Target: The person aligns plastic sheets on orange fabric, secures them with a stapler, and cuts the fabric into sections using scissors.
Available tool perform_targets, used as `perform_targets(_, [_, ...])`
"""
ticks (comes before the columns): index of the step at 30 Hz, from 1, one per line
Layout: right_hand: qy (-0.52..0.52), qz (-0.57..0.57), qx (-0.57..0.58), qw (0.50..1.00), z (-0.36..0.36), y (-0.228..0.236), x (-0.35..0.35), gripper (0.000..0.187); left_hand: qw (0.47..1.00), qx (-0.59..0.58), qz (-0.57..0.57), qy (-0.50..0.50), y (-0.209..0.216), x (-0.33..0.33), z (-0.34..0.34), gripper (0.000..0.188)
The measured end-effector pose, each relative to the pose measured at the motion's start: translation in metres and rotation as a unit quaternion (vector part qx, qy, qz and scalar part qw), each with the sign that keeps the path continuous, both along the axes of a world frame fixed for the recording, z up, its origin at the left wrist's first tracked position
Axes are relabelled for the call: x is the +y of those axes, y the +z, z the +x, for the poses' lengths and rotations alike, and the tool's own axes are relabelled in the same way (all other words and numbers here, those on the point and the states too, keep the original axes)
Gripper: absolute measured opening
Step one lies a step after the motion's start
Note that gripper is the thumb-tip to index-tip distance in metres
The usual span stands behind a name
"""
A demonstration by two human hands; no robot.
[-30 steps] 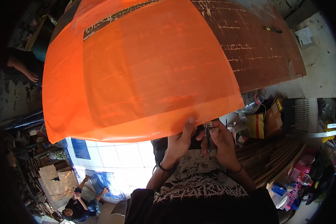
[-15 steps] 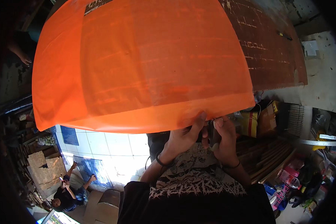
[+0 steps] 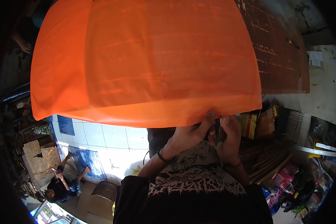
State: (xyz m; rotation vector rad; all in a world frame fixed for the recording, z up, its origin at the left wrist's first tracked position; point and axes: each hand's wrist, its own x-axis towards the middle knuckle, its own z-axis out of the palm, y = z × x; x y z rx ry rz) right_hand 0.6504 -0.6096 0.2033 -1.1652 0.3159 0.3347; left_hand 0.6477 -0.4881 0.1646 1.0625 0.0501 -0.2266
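Note:
A large translucent orange plastic sheet (image 3: 168, 63) covers the upper middle of the view, spread over a brown board. At its near edge, my left hand (image 3: 186, 138) pinches the sheet, thumb on top and fingers curled beneath. Close beside it, my right hand (image 3: 230, 136) is closed at the sheet's near right corner. A slim, partly shiny thing shows between the right thumb and fingers; its kind is too hidden to tell.
The brown scratched board (image 3: 280, 56) extends right of the sheet, with a small dark and yellow tool (image 3: 293, 43) on it. Wooden strips (image 3: 267, 158) and cluttered goods lie at right. Another person (image 3: 63, 183) sits low at left near white floor tiles (image 3: 112, 138).
The view has shifted slightly. Both hands appear a little farther right and stay close together at the sheet's edge. The slim thing in my right hand shows less clearly.

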Motion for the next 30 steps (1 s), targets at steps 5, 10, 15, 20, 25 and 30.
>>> perform_targets(5, [0.006,-0.007,-0.02,1.0,0.0,-0.003,0.0,0.031,1.0,0.011,-0.001,0.002,0.005,0.0,0.001,0.018])
perform_targets(10, [0.015,-0.027,-0.042,0.999,0.001,-0.003,0.001,0.03,0.998,-0.033,0.016,0.048,0.006,-0.002,0.002,0.018])
perform_targets(15, [0.036,-0.034,-0.058,0.997,0.005,-0.006,-0.002,0.031,0.999,-0.024,-0.006,0.023,0.006,0.0,0.003,0.017])
perform_targets(20, [0.043,0.045,-0.063,0.996,0.002,-0.02,-0.01,0.044,0.999,-0.018,0.002,0.038,0.012,0.003,0.007,0.016])
perform_targets(25, [-0.019,0.099,-0.112,0.989,0.0,-0.035,-0.042,0.054,0.994,-0.02,0.097,0.05,-0.005,0.004,0.002,0.014])
perform_targets(30, [-0.161,-0.239,-0.151,0.946,0.02,-0.009,-0.058,0.038,0.993,0.032,0.088,0.069,-0.001,0.003,-0.001,0.02])
